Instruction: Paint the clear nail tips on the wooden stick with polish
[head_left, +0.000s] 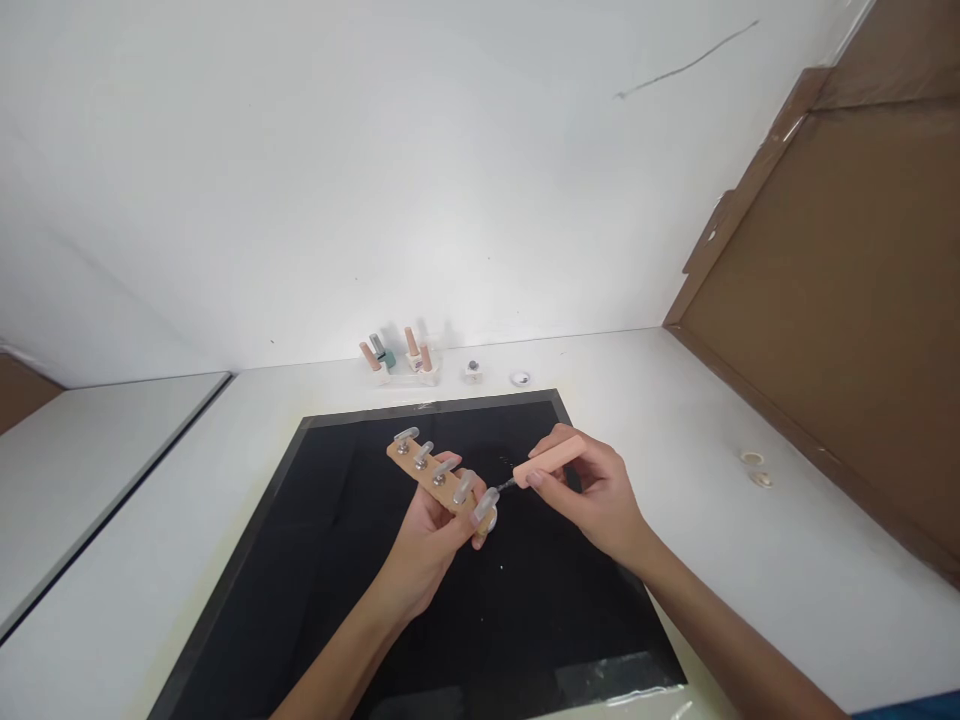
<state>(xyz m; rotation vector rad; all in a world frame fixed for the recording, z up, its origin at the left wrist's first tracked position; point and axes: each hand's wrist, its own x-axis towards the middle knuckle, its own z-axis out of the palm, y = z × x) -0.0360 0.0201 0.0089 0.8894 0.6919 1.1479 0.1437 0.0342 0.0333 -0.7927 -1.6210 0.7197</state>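
My left hand (pixel 427 540) grips a wooden strip (pixel 435 478) from below, over a black mat (pixel 322 540). Several clear false nail tips stand in a row on the strip. My right hand (pixel 592 490) pinches a peach-coloured nail polish brush cap (pixel 551 460). Its dark brush tip (pixel 504 486) touches the nail tip (pixel 485 503) nearest me on the strip. Both hands are closed on what they hold.
Several nail polish bottles (pixel 397 358) stand at the back by the white wall. An open small bottle (pixel 472 371) and a little round dish (pixel 520 378) sit beside them. Two small rings (pixel 756 468) lie on the white table at right. A brown board (pixel 840 300) leans at right.
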